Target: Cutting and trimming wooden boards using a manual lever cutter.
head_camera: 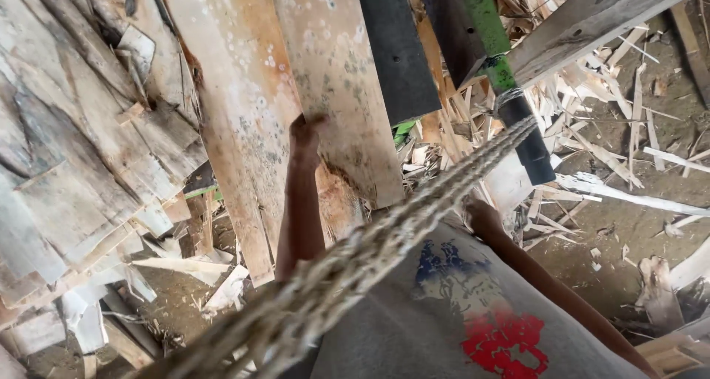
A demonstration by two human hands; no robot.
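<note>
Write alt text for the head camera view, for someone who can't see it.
Seen from above, a person's left hand grips the edge of a pale, mould-spotted wooden plank leaning among stacked boards, while the right hand sits low beside a thick braided rope crossing the frame. Splintered wood offcuts litter the dirt floor.

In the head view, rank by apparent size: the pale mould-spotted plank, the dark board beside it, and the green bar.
1. Pale plank, gripped by left hand.
2. Dark board.
3. Green bar, smallest; it is partly hidden, so unsure.
</note>
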